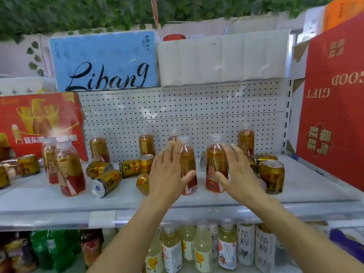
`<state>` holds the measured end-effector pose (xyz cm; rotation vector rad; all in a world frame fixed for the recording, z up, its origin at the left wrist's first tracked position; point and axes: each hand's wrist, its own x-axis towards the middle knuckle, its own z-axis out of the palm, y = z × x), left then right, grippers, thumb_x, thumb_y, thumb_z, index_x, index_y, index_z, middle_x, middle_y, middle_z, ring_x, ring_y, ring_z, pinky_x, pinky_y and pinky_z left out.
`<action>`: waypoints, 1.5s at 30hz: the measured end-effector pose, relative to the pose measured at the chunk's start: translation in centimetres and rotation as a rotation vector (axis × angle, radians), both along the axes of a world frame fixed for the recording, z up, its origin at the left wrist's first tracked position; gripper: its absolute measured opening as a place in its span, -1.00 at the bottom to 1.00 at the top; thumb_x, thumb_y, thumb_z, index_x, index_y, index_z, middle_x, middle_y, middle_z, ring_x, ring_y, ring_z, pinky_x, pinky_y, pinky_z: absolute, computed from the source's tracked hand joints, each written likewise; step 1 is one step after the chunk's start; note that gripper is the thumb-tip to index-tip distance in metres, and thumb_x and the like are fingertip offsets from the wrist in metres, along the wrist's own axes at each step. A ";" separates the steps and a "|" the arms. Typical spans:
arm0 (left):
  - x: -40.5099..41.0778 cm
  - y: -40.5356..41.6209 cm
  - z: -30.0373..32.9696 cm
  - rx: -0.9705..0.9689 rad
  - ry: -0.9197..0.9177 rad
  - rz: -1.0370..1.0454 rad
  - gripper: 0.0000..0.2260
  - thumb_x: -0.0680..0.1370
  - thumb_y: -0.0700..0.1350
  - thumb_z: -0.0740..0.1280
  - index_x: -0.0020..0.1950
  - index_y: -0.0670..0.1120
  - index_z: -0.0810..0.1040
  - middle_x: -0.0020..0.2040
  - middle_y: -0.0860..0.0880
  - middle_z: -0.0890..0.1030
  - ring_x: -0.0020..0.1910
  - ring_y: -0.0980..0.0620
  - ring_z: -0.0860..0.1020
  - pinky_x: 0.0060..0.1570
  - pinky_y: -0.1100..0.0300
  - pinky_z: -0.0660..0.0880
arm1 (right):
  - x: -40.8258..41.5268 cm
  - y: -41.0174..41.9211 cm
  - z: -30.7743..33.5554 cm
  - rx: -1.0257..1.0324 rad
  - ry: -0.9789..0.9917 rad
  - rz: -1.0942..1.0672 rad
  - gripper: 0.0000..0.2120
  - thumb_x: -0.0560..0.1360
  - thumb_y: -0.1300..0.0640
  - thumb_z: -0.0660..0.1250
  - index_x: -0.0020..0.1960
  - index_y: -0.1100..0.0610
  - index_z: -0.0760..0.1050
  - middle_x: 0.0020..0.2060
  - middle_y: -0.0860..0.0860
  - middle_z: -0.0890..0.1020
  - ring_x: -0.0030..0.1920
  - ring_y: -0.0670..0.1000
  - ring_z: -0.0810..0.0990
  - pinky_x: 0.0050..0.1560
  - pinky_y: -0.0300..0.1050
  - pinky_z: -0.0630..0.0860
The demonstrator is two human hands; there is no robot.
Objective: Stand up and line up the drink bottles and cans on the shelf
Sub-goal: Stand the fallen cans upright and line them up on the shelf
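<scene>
Open hands [167, 172] flanking upright bottles [216, 166]

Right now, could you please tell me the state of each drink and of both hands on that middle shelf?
left hand: open, fingers straight, at a bottle.
right hand: open, fingers straight, at a bottle.
left front bottle: upright, capped.
right front bottle: upright, capped.
far-left bottle: upright, slightly tilted.
white-bottomed can: lying on its side.
middle cans: lying on their sides.
right can: upright.
</scene>
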<state>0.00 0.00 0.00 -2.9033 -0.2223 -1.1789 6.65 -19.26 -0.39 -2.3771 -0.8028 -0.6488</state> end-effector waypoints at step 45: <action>-17.3 -2.1 -3.4 -0.422 -0.106 0.170 -0.03 0.47 0.27 0.35 0.54 0.15 -0.34 0.51 0.08 0.17 0.27 -0.01 0.49 -0.12 0.10 0.44 | -11.7 2.9 -2.1 0.341 0.244 0.587 -0.14 0.39 -0.11 0.45 0.46 -0.25 -0.06 0.24 -0.07 0.47 0.08 -0.05 0.57 0.08 0.15 0.55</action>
